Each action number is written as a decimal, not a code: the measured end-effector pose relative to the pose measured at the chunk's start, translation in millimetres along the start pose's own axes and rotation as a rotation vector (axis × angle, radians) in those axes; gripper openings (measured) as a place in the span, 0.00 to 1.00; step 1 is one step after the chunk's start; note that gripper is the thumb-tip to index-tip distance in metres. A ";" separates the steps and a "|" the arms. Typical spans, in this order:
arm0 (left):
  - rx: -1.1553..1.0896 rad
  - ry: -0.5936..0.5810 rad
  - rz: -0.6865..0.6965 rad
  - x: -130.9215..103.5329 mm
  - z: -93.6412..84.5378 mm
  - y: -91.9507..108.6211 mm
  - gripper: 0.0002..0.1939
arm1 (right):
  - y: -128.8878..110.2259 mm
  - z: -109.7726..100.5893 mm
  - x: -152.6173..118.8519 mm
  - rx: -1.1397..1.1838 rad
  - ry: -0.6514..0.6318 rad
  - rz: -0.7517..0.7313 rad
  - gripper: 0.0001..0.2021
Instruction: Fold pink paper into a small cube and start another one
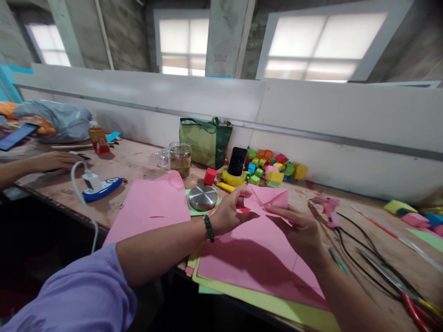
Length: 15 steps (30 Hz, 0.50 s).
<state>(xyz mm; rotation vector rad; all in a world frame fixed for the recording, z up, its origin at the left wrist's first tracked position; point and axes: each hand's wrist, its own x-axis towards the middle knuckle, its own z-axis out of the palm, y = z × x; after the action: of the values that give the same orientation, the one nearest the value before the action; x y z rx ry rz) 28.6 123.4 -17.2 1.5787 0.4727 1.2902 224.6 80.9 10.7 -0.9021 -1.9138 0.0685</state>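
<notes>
Over a stack of pink sheets on the table, a folded piece of pink craft paper is raised between both hands. My left hand, with a dark green bead bracelet at the wrist, pinches its left side. A small red bit shows by the left fingers; whether it is held I cannot tell. At the piece's lower right edge, my right hand has thumb and fingers closed on it. Another pink sheet with a short slit lies to the left, beside a round metal tin.
A pink glue gun, its cable and red-handled scissors lie at right. Behind are a glass mug, a green bag, a phone on a yellow stand and several coloured cubes. Another person's hand rests at left.
</notes>
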 end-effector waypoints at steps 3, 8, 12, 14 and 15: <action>0.094 0.034 -0.010 -0.6 -1.1 -2.6 0.24 | 0.3 1.7 -1.5 -0.072 0.017 -0.124 0.11; -0.051 0.116 -0.019 0.7 -0.2 -2.4 0.24 | 4.6 6.6 -8.1 -0.169 0.031 -0.202 0.15; -0.349 0.108 -0.125 -0.3 5.4 9.3 0.27 | 7.5 9.5 -9.7 -0.199 0.039 -0.202 0.17; -0.448 0.081 -0.195 -0.6 7.1 14.2 0.29 | 8.0 9.8 -9.2 -0.197 0.042 -0.202 0.17; -0.473 0.072 -0.223 -0.4 7.2 15.2 0.29 | 8.3 9.7 -9.1 -0.195 0.040 -0.202 0.17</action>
<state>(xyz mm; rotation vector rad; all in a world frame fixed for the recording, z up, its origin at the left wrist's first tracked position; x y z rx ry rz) 30.6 113.4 -3.8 1.0579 0.3439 1.1834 223.8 84.4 -4.6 -0.8254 -1.9878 -0.2582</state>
